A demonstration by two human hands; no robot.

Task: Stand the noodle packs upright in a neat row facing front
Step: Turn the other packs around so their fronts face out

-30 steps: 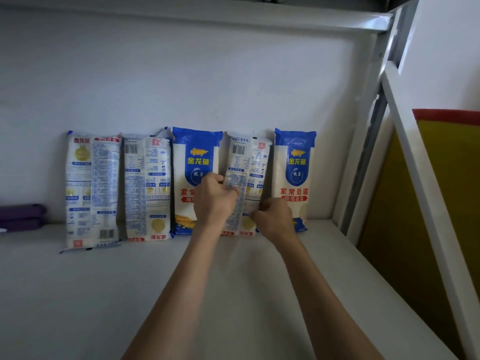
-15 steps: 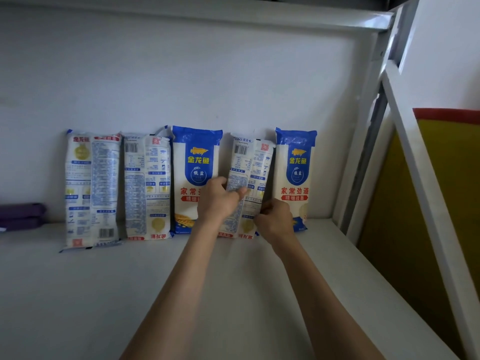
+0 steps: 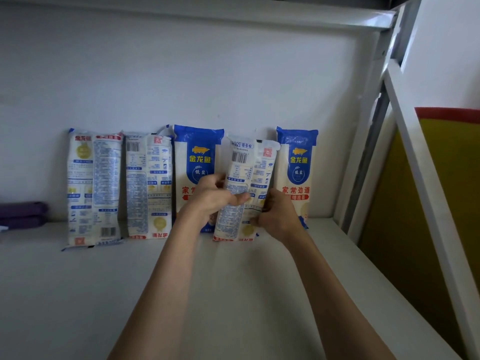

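A: Noodle pack (image 3: 242, 188), fourth in the row of five on the shelf (image 3: 78, 294), stood back-side out with its print upside down, tilted a little off the wall (image 3: 181, 74). Left hand (image 3: 213, 201) pinched its left edge at mid-height; right hand (image 3: 279, 216) clasped the lower right edge.

B: Handling?

A: Only the head view to go on. Film looked glossy, likely slippery; contents probably stiff, brittle sticks, so light but snappable. Best held at the long edges near the middle, not by the crimped ends.

B: Neighbours?

A: Blue-front packs (image 3: 298, 172) either side faced forward; two at left (image 3: 94, 188) showed backs.
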